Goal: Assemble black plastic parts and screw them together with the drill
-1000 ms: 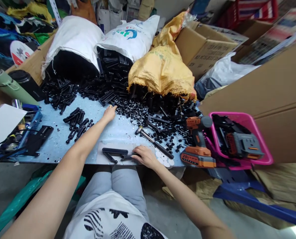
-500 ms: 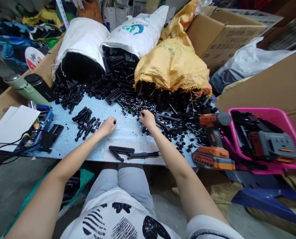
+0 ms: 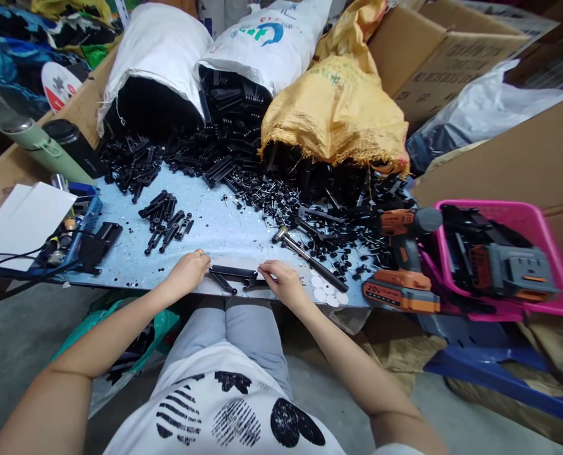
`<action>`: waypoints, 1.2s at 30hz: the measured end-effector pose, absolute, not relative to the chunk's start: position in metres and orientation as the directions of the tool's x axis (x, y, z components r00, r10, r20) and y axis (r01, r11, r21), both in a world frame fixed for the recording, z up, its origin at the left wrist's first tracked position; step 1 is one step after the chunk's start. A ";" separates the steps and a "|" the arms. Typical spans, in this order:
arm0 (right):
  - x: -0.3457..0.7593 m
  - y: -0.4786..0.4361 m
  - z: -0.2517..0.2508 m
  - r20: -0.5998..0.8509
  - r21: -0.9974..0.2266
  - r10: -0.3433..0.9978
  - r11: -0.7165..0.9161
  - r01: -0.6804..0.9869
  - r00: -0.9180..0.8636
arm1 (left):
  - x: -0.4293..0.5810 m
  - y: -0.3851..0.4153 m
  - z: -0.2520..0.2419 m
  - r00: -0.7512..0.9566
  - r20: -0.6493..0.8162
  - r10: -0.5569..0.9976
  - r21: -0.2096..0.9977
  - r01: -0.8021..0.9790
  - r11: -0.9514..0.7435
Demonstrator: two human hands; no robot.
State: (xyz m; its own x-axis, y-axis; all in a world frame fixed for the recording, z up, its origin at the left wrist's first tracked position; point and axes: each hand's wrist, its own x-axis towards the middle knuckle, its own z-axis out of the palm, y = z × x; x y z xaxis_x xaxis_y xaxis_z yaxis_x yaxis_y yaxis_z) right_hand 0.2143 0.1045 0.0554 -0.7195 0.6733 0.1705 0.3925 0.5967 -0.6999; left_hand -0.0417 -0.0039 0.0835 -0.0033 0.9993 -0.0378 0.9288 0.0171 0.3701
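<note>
A black plastic bar with a thinner arm hinged to it (image 3: pixel 234 272) lies at the front edge of the table, on a pale board (image 3: pixel 204 287). My left hand (image 3: pixel 189 270) is closed at the bar's left end. At its right end my right hand (image 3: pixel 284 284) makes a pinch, with a tiny bright spot by the fingertips. What either hand holds is too small or hidden to name. A second black arm lies partly under my right hand. To the right rests a hammer (image 3: pixel 312 258) with a dark handle, beside several white discs (image 3: pixel 326 291).
Black parts and pins (image 3: pixel 281 196) are heaped behind, spilling from two white sacks (image 3: pixel 160 57) and a yellow sack (image 3: pixel 335 114). A cordless drill (image 3: pixel 402 259) and a pink basket (image 3: pixel 556 272) stand right; a blue tray (image 3: pixel 89 208) and green bottle (image 3: pixel 48 155) left.
Both hands have come back toward the table's front edge, from the pile and the middle of the table to the bar's two ends. The hammer and discs, covered before by my right arm, now show.
</note>
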 end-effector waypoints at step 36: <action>0.172 0.027 0.075 0.524 -0.836 0.701 0.316 -0.448 -0.484 | 0.075 -0.043 0.117 -0.034 0.766 0.642 0.587 0.446 -0.676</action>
State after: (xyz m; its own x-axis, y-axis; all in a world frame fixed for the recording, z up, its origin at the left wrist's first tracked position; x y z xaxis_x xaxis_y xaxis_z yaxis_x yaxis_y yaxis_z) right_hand 0.1720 0.0268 0.0749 -0.4836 0.7011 0.5240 -0.4478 0.3162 -0.8363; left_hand 0.0753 -0.0430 0.1173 -0.0341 0.6421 0.7659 0.4456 -0.6762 0.5867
